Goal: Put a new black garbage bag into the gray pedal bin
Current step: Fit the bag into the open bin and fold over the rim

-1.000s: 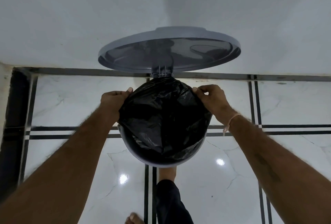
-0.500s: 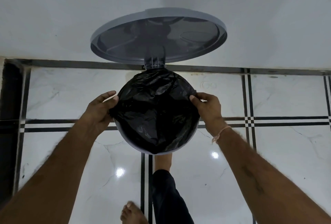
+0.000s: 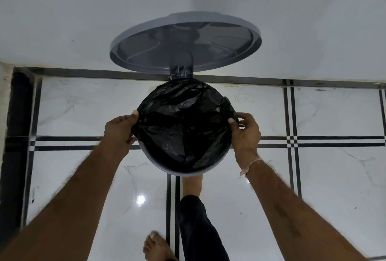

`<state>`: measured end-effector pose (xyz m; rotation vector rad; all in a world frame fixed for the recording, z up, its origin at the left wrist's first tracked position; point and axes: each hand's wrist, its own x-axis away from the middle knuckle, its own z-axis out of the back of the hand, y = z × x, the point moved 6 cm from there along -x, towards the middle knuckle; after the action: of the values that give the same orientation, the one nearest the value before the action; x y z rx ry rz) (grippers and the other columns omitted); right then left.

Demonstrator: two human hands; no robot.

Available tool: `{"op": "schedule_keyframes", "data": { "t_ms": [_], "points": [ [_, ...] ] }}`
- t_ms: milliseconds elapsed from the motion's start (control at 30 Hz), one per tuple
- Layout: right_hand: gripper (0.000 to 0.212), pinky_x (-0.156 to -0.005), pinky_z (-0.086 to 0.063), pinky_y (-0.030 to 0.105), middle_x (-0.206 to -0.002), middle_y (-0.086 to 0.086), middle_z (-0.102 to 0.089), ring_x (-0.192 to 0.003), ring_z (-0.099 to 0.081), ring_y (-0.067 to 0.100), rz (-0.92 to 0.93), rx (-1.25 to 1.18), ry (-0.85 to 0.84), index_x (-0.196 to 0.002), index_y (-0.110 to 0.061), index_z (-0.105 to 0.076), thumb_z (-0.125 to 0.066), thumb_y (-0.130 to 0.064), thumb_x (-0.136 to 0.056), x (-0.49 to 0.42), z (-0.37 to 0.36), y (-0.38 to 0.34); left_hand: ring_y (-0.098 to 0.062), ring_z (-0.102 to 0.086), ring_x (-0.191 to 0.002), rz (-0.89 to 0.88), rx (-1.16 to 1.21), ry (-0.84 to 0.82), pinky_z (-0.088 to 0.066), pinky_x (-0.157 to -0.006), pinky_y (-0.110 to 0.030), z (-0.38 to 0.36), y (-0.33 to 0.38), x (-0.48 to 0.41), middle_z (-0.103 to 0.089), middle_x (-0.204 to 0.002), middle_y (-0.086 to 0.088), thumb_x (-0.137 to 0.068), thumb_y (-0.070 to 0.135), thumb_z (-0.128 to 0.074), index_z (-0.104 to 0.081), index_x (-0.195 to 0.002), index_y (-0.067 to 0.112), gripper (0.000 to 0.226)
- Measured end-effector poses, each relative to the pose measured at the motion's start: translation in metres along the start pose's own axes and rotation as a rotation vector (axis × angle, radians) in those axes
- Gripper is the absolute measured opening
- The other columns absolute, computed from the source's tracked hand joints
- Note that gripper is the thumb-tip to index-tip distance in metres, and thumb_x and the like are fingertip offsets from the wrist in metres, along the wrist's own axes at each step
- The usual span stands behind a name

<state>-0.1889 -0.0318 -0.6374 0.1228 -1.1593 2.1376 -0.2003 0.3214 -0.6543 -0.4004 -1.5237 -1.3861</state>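
The gray pedal bin (image 3: 183, 172) stands on the floor below me, its round lid (image 3: 186, 43) tipped up against the wall. A black garbage bag (image 3: 183, 122) fills the bin's mouth, its edge folded over the far and side rim; the near gray rim still shows. My left hand (image 3: 120, 130) pinches the bag's edge at the left side of the rim. My right hand (image 3: 245, 133) grips the bag's edge at the right side. A foot (image 3: 192, 185) reaches under the bin's front, where the pedal is hidden.
White marble floor tiles (image 3: 334, 187) with black inlay stripes surround the bin. A plain white wall (image 3: 83, 20) rises right behind it. A dark border strip (image 3: 14, 135) runs down the left. My other bare foot (image 3: 158, 248) stands at the bottom edge.
Both hands have slid along the rim from its far part toward its sides, spreading the bag's edge over it. The view has tilted slightly.
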Motion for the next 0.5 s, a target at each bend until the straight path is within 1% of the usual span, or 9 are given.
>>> {"op": "schedule_keyframes", "data": {
  "t_ms": [67,133,200,233,300,367,400,433,500],
  "points": [
    [0.019,-0.081,-0.054,0.032,-0.098,-0.001,-0.066,-0.093,-0.064,0.020,0.058,0.017,0.014,-0.106,-0.022,-0.061,-0.073,-0.017,-0.093,0.000,0.000,-0.004,-0.014,-0.053,-0.065,-0.066,-0.044,-0.002,-0.037,-0.053,-0.025,0.001,0.001,-0.002,-0.062,-0.077,0.000,-0.094,0.034,-0.073,-0.060,-0.080,0.018,0.025],
    [0.014,-0.088,-0.050,0.028,-0.104,0.001,-0.065,-0.098,-0.060,0.016,0.125,0.071,0.014,-0.102,-0.018,-0.067,-0.070,-0.008,-0.092,-0.002,-0.002,-0.009,-0.014,-0.052,-0.063,-0.097,-0.063,0.001,-0.039,-0.049,-0.022,0.001,0.001,-0.003,-0.061,-0.076,0.000,-0.094,0.034,-0.073,-0.059,-0.080,0.020,0.024],
    [0.011,-0.089,-0.044,0.022,-0.106,0.001,-0.065,-0.103,-0.061,0.017,0.134,0.089,0.020,-0.099,-0.015,-0.074,-0.067,-0.007,-0.094,-0.004,-0.004,-0.014,-0.014,-0.051,-0.062,-0.112,-0.050,0.004,-0.039,-0.047,-0.021,0.000,0.001,-0.002,-0.061,-0.076,0.000,-0.095,0.033,-0.073,-0.060,-0.081,0.019,0.023],
    [0.009,-0.088,-0.041,0.021,-0.105,0.001,-0.065,-0.104,-0.061,0.019,0.127,0.092,0.023,-0.099,-0.013,-0.075,-0.066,-0.014,-0.097,-0.004,-0.005,-0.017,-0.014,-0.051,-0.063,-0.120,-0.044,0.007,-0.039,-0.049,-0.022,-0.001,0.001,-0.002,-0.061,-0.077,-0.001,-0.095,0.032,-0.073,-0.061,-0.082,0.019,0.021],
    [0.030,-0.080,-0.039,0.023,-0.097,0.000,-0.065,-0.094,-0.061,0.018,0.102,0.088,0.037,-0.094,-0.010,-0.074,-0.064,-0.037,-0.100,-0.003,-0.006,-0.022,-0.015,-0.051,-0.063,-0.126,-0.035,0.019,-0.037,-0.052,-0.025,-0.002,0.000,-0.001,-0.062,-0.077,-0.002,-0.096,0.031,-0.072,-0.063,-0.086,0.017,0.019],
    [0.048,-0.068,-0.043,0.025,-0.086,0.000,-0.067,-0.078,-0.061,0.014,0.073,0.080,0.047,-0.082,-0.011,-0.071,-0.067,-0.058,-0.092,-0.006,-0.009,-0.025,-0.015,-0.048,-0.060,-0.136,-0.041,0.036,-0.035,-0.049,-0.023,-0.002,-0.001,-0.002,-0.061,-0.074,-0.002,-0.097,0.031,-0.070,-0.065,-0.093,0.013,0.019],
    [0.052,-0.068,-0.048,0.027,-0.086,0.002,-0.068,-0.076,-0.062,0.014,0.054,0.094,0.047,-0.081,-0.014,-0.069,-0.071,-0.065,-0.084,-0.008,-0.011,-0.025,-0.015,-0.046,-0.058,-0.144,-0.045,0.043,-0.034,-0.045,-0.020,-0.002,-0.002,-0.002,-0.060,-0.073,-0.003,-0.097,0.031,-0.069,-0.066,-0.096,0.011,0.020],
    [0.052,-0.070,-0.052,0.029,-0.091,0.005,-0.067,-0.078,-0.064,0.016,0.030,0.122,0.041,-0.082,-0.016,-0.067,-0.075,-0.068,-0.078,-0.010,-0.013,-0.024,-0.015,-0.043,-0.055,-0.151,-0.048,0.050,-0.032,-0.041,-0.017,-0.003,-0.002,-0.001,-0.059,-0.071,-0.004,-0.098,0.031,-0.069,-0.066,-0.097,0.010,0.021],
    [0.047,-0.071,-0.051,0.032,-0.100,0.008,-0.066,-0.082,-0.064,0.021,-0.004,0.207,0.026,-0.085,-0.017,-0.065,-0.080,-0.061,-0.074,-0.013,-0.016,-0.021,-0.013,-0.041,-0.048,-0.161,-0.039,0.066,-0.030,-0.036,-0.013,-0.003,-0.003,0.001,-0.057,-0.066,-0.003,-0.098,0.030,-0.069,-0.066,-0.096,0.009,0.021]
  ]
}}
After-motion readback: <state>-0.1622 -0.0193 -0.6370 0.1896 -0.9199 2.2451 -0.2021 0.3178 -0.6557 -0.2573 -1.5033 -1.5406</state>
